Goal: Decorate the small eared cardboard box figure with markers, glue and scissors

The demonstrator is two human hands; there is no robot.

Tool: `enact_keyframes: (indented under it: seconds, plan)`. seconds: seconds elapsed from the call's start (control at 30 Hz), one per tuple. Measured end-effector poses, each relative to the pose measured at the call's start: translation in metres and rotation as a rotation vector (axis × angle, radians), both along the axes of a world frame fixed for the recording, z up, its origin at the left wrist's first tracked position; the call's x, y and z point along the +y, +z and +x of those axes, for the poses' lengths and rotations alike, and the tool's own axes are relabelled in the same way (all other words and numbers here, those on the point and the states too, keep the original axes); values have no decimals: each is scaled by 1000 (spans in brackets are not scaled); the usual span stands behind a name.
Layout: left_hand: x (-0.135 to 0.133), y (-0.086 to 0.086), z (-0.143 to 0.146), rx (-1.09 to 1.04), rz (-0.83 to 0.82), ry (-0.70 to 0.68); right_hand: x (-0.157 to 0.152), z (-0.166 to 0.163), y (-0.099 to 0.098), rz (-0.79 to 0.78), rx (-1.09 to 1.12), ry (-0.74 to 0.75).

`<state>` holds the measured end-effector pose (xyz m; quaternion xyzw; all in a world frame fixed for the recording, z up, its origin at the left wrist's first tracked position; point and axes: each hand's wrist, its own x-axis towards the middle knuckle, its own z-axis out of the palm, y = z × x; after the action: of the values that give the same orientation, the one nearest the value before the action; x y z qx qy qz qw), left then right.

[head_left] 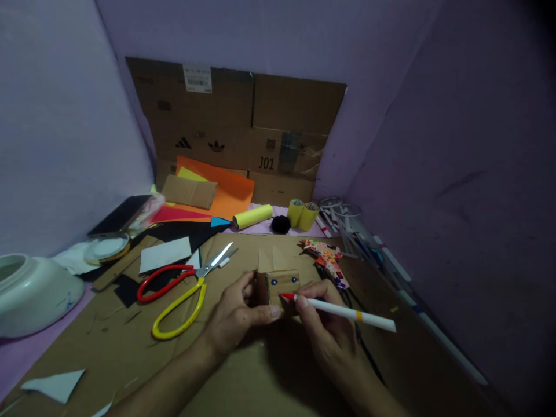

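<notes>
Between my hands is a small cardboard box (283,285) with two dark dots on the face toward me and pale pointed pieces (271,260) standing up behind its top edge. My left hand (240,311) grips it from the left, thumb along the lower front. My right hand (324,313) pinches a white marker (345,311) near its red front end. The marker's red tip meets or nearly meets the box face below the dots; exact contact is hard to tell.
Scissors (200,272) with red and yellow handles lie open at left. A patterned glue gun (326,260) with a dark cord lies right. Yellow rolls (253,216), a black pompom (281,225) and orange paper (232,188) are behind. A white ceramic pot (39,295) stands far left.
</notes>
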<state>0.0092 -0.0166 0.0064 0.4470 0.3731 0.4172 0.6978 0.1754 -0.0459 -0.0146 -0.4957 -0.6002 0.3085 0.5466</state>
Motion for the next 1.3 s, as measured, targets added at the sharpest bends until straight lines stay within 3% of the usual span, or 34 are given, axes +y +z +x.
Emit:
enact_keyframes:
  seconds: [1.3]
  plan:
    - [0,0,-1,-12,28,-5,0,3,-2,10,-77,59]
